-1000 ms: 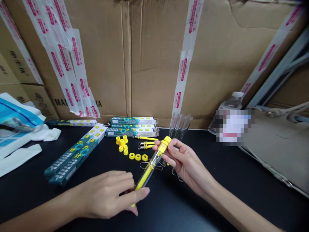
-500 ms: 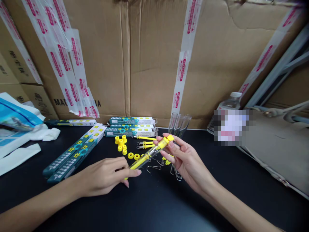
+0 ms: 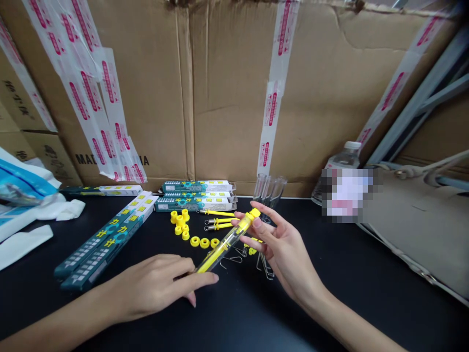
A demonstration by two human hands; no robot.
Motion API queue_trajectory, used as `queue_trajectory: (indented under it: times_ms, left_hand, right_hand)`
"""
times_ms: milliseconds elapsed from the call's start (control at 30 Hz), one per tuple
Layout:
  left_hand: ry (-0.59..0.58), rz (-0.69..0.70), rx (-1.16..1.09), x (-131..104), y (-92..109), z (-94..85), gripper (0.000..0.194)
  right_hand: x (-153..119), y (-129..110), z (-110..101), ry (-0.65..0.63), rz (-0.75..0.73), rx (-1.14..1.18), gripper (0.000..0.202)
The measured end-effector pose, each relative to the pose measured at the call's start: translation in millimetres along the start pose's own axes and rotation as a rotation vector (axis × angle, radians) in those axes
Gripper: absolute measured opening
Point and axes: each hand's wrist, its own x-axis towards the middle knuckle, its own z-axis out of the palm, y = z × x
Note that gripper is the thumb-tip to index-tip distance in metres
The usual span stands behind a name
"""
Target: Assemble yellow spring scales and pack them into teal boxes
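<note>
A clear tubular spring scale with a yellow inner rod and yellow cap slants upward to the right between my hands. My left hand is closed around its lower end, the fingers hiding that tip. At the upper end, my right hand pinches it just below the yellow cap. Behind it lie yellow rods with metal springs, partly covered by my right fingers. Several yellow collars and yellow rings are to the left of these. Bent wire hooks lie under the tube.
Clear empty tubes stand behind my right hand. Printed boxes lie at the back and at the left. A plastic bag is far left. A bottle and a beige handbag are right. A cardboard wall closes the back.
The view has shifted slightly, so the table items appear a little lower and further left. Both hands keep their hold on the spring scale, at nearly the same tilt.
</note>
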Motion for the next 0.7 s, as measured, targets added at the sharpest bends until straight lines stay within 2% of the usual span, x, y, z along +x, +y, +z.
queue_trajectory:
  times_ms: [67,300,433,567,700]
  left_hand:
    - [0.01,0.018,-0.008,1,1,0.5,0.037]
    - [0.063,0.062,0.009,4,3,-1.2,0.032]
    - [0.097,0.091,0.051,8,7,-5.7,0.027]
    - [0.123,0.097,0.066,11,11,-8.9,0.023]
    - [0.122,0.091,0.049,11,12,-8.6,0.025]
  right_hand:
    - [0,0,0,-0.018,-0.006,-0.023,0.045]
    - [2,0,-1,-0.046,0.002,-0.039,0.027]
    - [0,-1,0,-0.06,0.006,-0.041,0.027]
    - [0,-1,0,-0.072,0.02,-0.039,0.041]
    - [2,-2,0,-0.086,0.04,-0.045,0.032]
